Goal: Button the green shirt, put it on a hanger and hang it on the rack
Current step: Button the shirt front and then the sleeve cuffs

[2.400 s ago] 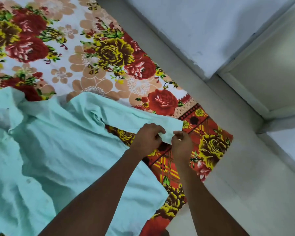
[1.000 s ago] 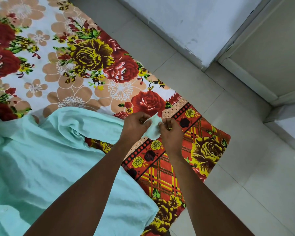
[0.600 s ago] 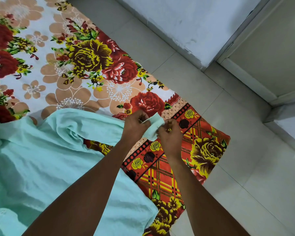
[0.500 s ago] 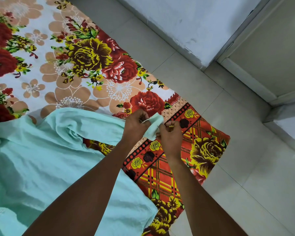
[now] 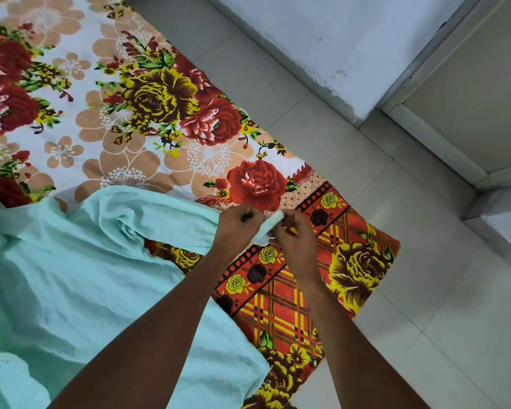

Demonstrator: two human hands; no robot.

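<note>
I have the green shirt (image 5: 80, 278) spread on the floral bedsheet (image 5: 148, 113), its sleeve stretched toward the sheet's corner. My left hand (image 5: 238, 224) and right hand (image 5: 295, 234) both pinch the cuff end (image 5: 267, 228), fingers curled tight on the cloth. To fasten it well (the button itself is hidden between my fingers), I should hold the hole edge taut and push the button fully through before letting go. I can read no label or writing anywhere.
</note>
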